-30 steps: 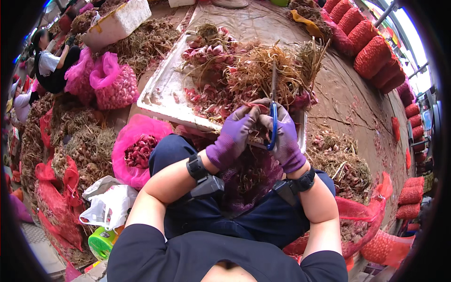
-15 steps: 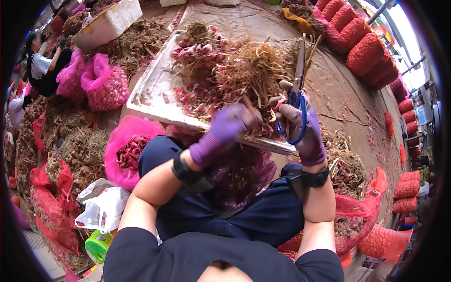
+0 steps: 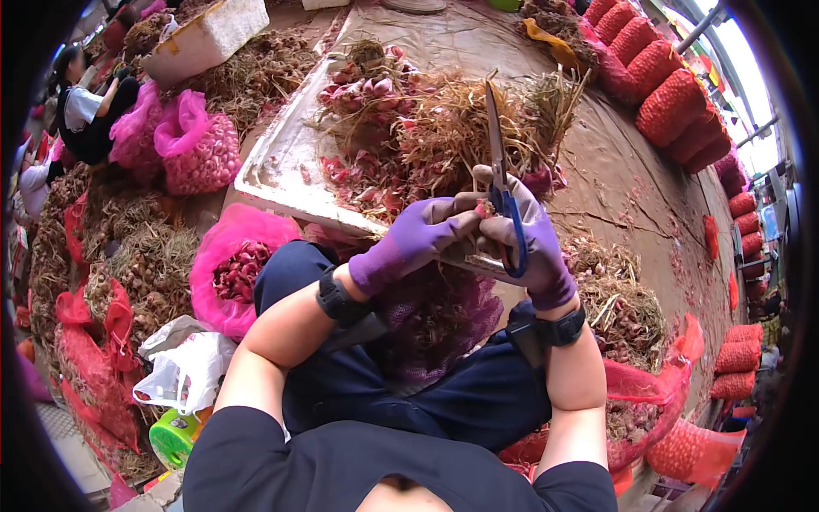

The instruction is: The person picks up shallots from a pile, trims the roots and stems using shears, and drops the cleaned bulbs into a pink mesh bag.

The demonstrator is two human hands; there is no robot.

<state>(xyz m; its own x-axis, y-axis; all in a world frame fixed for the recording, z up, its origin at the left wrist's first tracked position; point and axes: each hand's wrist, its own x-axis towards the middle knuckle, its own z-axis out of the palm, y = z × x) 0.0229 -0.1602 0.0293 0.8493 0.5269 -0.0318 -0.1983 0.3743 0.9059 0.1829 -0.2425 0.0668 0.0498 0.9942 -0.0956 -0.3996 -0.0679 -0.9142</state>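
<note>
My right hand (image 3: 539,239), in a purple and grey glove, is closed around a pair of scissors (image 3: 514,229) with blue handles, the blades pointing up and away from me. My left hand (image 3: 420,236), gloved alike, meets it fingertip to fingertip. Between the fingers shows a small reddish shallot (image 3: 484,210), pinched by the left hand and partly covered. Just beyond both hands, a white foam tray (image 3: 271,175) carries a heap of shallots (image 3: 375,94) with dry stalks (image 3: 456,119) and loose skins.
A pink mesh bag (image 3: 209,286) of shallots stands open by my left knee; a purple mesh bag (image 3: 435,328) lies between my legs. More stalks (image 3: 618,294) lie at right. Filled red sacks (image 3: 670,107) line the far right. A person (image 3: 85,111) sits at far left.
My left hand has come out of its blur and risen to meet the right at the shallot. My right hand and the scissors have shifted left.
</note>
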